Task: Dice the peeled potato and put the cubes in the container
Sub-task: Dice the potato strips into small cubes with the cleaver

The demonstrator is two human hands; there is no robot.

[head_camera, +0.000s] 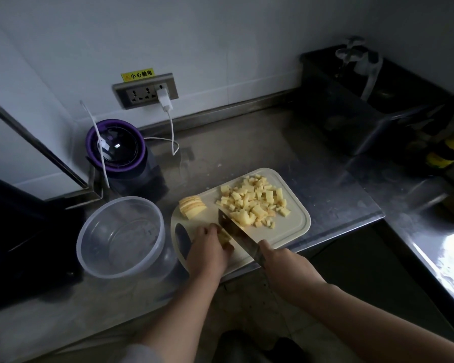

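Centre frame, our left hand (207,251) curls over what look like potato strips (224,238) on the cutting board (286,231). Our right hand (281,260) grips the knife (236,233). The cubes (254,203) are heaped on the board's upper right, and the container (121,237) sits at its left.

Curled left hand (207,254), clenched right hand (286,265).

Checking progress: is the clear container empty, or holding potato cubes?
Empty: the clear container shows only its bare bottom; the cubes lie on the cutting board.

Yellow label (137,74) above socket (145,91): "小心触电"
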